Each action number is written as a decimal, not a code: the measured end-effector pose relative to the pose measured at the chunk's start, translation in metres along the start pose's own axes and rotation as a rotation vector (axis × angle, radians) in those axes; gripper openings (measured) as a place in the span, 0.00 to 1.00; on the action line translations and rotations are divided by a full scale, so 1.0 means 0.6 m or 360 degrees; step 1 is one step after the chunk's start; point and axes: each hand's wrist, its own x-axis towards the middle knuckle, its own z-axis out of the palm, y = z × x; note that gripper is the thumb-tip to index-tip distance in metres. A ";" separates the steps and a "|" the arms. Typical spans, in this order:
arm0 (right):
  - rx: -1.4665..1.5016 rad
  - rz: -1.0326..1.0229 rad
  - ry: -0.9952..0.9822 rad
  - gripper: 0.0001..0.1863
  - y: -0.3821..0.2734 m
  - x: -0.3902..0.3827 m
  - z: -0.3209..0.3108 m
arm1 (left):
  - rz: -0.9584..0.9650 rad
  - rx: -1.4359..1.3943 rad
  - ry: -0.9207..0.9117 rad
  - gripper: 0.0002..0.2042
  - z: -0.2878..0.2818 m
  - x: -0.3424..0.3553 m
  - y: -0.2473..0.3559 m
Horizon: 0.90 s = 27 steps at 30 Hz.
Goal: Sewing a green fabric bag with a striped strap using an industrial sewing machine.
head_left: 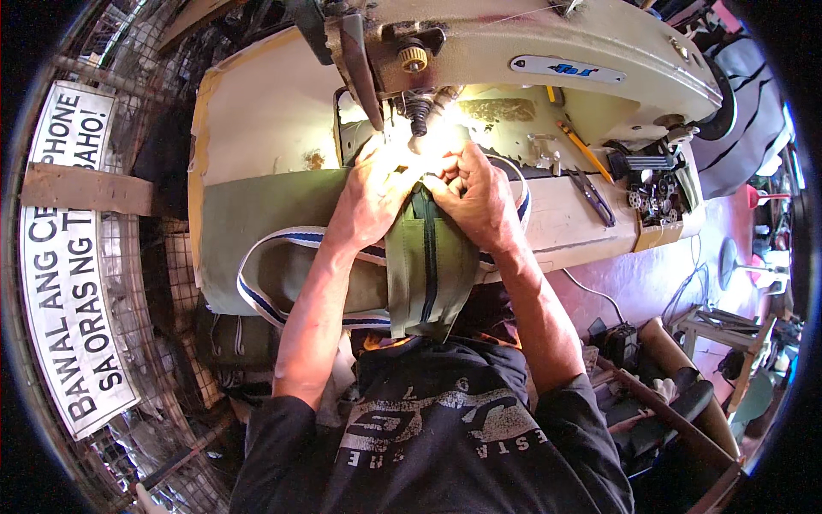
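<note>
Under the bright lamp of a sewing machine (591, 47), both my hands pinch an olive-green fabric piece (411, 291) with a long black zipper (428, 265) down its middle. My left hand (372, 193) holds its top left beside the presser and needle area, which is washed out by glare. My right hand (471, 193) is curled on its top right, thumb toward the zipper's upper end. A white and navy striped strap (257, 253) loops over green fabric (223, 214) and passes beneath the piece, reappearing right of my right hand.
Scissors (591, 197), a yellow pencil (582, 146) and a box of metal bobbins (651, 210) lie on the bed's right. A wire grille with white signs (73, 317) stands left. Cables (591, 300) and a cluttered wooden stand (719, 360) are at lower right.
</note>
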 end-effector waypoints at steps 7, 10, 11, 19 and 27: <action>0.0054 0.0043 0.0014 0.15 0.009 0.000 0.003 | -0.0001 0.0014 0.0030 0.10 0.003 0.004 0.003; 0.0213 -0.0003 0.0053 0.14 0.015 0.003 0.005 | -0.0055 -0.0012 0.0074 0.10 0.004 0.005 0.008; 0.0293 0.0039 0.0024 0.13 0.017 0.004 0.005 | -0.0054 -0.0005 0.0083 0.10 0.001 0.005 0.009; 0.0387 0.0122 -0.0095 0.08 0.015 0.006 -0.001 | -0.0090 -0.0025 0.0106 0.10 -0.006 0.008 0.017; 0.0290 0.0169 -0.0117 0.09 0.001 0.004 -0.005 | -0.0356 -0.0392 0.0157 0.12 -0.009 0.003 0.021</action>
